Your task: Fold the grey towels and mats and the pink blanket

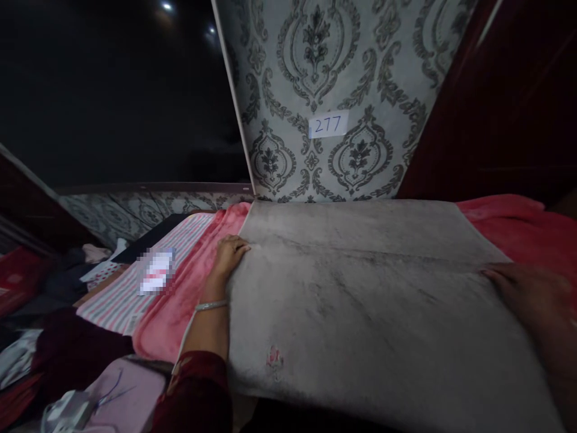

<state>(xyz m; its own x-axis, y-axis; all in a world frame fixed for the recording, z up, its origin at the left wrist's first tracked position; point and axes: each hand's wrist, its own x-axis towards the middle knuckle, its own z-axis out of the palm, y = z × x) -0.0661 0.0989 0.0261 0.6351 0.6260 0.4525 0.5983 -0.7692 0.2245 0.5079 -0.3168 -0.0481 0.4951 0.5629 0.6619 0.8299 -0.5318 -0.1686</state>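
Note:
A wide grey plush towel (342, 307) lies spread out in front of me, with creases across its far part and a small red motif near its front left corner. My left hand (229, 252) is closed on the towel's left edge, fingers curled and thumb on top. At the opposite edge my right hand (529, 291) pinches the cloth between thumb and fingers, slightly blurred. Beneath the towel, a pink-red plush blanket (180, 300) shows on the left, and more red plush cloth (536, 234) bulges out on the right.
Pink, white and grey striped cloth (121, 300) lies to the left, a blurred-out patch over it. Heaped clothes (67, 343) and a pink box-like thing (130, 391) with a white plug are at lower left. Behind stand a dark screen (121, 96) and a patterned wall (288, 78) with a "277" label (329, 124).

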